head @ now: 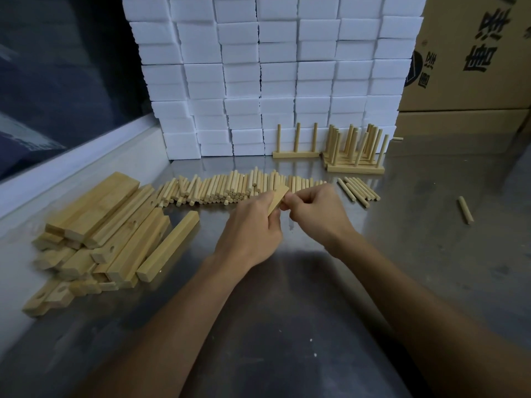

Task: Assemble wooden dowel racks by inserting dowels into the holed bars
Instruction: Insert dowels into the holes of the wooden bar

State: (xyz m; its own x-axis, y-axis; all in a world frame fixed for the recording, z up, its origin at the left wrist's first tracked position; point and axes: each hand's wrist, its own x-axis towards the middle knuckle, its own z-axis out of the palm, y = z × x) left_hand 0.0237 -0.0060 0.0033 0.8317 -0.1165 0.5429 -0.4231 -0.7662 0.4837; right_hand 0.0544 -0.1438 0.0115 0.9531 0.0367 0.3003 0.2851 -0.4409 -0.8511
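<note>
My left hand (253,225) grips a short wooden bar (278,198), held tilted above the steel table. My right hand (314,208) pinches the bar's upper end with closed fingers; whether it also holds a dowel is hidden. Behind both hands lies a long row of loose dowels (230,188). A pile of holed bars (109,228) sits at the left. A finished rack with three upright dowels (296,153) stands at the back, and a cluster of finished racks (355,156) is beside it.
A small group of dowels (357,189) lies right of my hands, and a single dowel (465,209) farther right. Stacked white foam blocks (273,76) form a wall at the back. Cardboard boxes (471,53) stand at the back right. A window ledge (71,168) borders the left.
</note>
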